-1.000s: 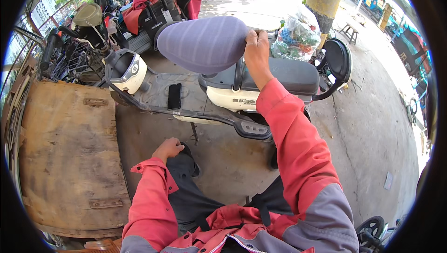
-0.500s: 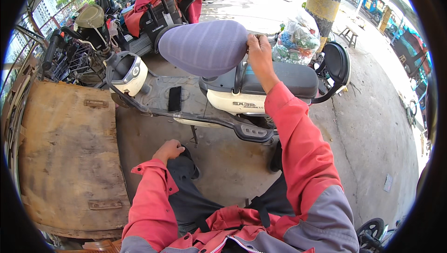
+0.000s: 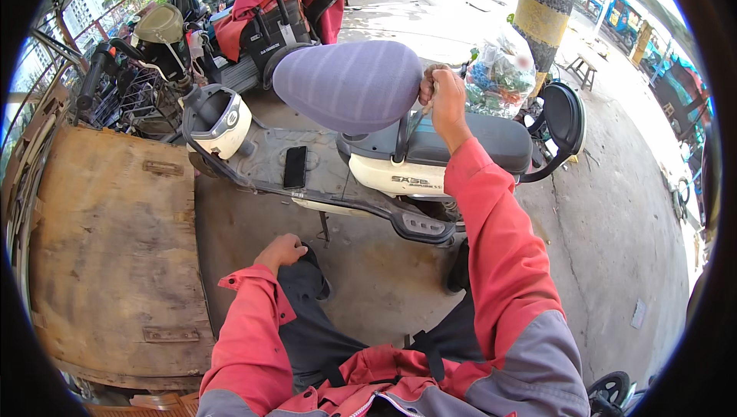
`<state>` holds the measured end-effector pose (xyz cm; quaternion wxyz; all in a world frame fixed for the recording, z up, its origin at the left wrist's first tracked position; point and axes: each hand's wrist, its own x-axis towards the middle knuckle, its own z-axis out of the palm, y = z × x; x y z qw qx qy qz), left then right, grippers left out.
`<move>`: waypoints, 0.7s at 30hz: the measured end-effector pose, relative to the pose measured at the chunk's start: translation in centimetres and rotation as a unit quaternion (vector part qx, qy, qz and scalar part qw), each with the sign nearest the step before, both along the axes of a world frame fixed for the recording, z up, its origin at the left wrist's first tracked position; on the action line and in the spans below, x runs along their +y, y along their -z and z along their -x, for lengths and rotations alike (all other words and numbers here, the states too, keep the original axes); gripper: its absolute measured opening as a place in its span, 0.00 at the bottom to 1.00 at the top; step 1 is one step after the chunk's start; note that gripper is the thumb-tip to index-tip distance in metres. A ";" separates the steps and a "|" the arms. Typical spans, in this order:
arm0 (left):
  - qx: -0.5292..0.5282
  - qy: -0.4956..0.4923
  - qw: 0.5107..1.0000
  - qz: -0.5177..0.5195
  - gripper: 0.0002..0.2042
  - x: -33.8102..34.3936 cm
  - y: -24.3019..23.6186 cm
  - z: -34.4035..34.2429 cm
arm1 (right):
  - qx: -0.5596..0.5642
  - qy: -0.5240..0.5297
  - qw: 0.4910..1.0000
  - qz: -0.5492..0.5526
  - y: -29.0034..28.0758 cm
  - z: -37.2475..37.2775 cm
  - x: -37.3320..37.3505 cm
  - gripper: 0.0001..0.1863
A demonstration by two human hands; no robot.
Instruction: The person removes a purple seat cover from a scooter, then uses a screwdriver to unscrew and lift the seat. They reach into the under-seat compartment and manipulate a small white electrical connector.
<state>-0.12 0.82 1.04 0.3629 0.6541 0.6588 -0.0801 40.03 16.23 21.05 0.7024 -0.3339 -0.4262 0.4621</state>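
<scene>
The right hand [image 3: 448, 106], just above centre, had its fingers pinched on the right tip of the purple saddle [image 3: 349, 87], up in the top middle of the frame! Left of centre and lower, the left hand [image 3: 282, 252] lay curled at the trouser leg [image 3: 301, 290]; whether it gripped anything, I couldn't tell. Below the saddle stood the cream scooter [image 3: 384, 177], a black phone [image 3: 295, 167] flat on its footboard [image 3: 326, 165]. Far left, a wooden board [image 3: 115, 263]; upper right, a stuffed bag [image 3: 499, 72] beside a striped pillar [image 3: 543, 18]!

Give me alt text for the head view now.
Right hand curled at the right edge of the striped lavender saddle on a cream step-through scooter. The left hand is by the left knee; a black smartphone lies on the footboard.
</scene>
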 end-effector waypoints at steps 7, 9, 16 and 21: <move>-0.002 -0.002 1.000 0.001 0.18 -0.2 0.6 0.5 | -0.283 0.235 0.929 -0.030 0.2 2.1 -0.9 0.15; -0.004 0.001 1.000 -0.008 0.18 -0.1 0.9 0.8 | -0.314 0.241 0.918 -0.032 0.2 1.9 -0.8 0.15; -0.028 -0.017 0.999 0.008 0.17 -0.1 0.0 0.1 | -0.329 0.094 0.936 -0.077 -1.3 -1.7 -1.7 0.12; -0.020 0.010 1.000 -0.011 0.17 0.0 0.5 0.2 | -0.387 0.168 0.901 -0.099 -1.1 -0.6 -2.2 0.13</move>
